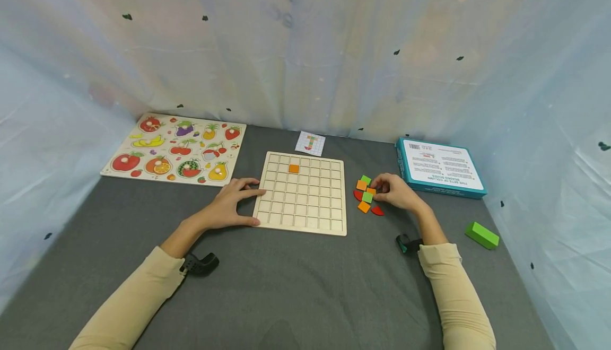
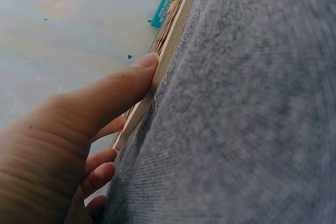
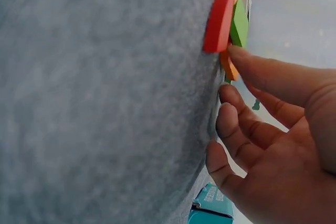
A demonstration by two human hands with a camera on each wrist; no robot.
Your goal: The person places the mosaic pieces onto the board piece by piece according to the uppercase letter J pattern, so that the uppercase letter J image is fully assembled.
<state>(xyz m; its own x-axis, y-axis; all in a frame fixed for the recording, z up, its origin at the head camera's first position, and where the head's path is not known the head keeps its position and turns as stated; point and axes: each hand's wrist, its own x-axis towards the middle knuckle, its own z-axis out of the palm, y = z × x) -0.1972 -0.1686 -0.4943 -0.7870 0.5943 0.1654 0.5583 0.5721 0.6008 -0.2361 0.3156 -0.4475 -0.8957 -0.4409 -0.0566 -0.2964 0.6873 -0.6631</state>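
Observation:
A pale wooden grid board (image 1: 300,201) lies in the middle of the table, with one orange square tile (image 1: 294,168) in a cell of its upper part. My left hand (image 1: 231,206) rests at the board's left side, its extended fingers and thumb touching the edge. Right of the board is a small pile of orange, green and red pieces. There my right hand (image 1: 396,192) pinches an orange square tile (image 3: 229,66) between thumb and forefinger, still among the others. A green tile (image 1: 367,197) and a red curved piece (image 3: 219,22) lie close to it.
Behind the board lies a small pattern card (image 1: 310,143). A fruit puzzle board (image 1: 174,151) is at the back left. At the right are a teal-edged box (image 1: 441,167) and a green block (image 1: 482,235). Pale sheeting (image 1: 305,47) encloses the table's back and sides.

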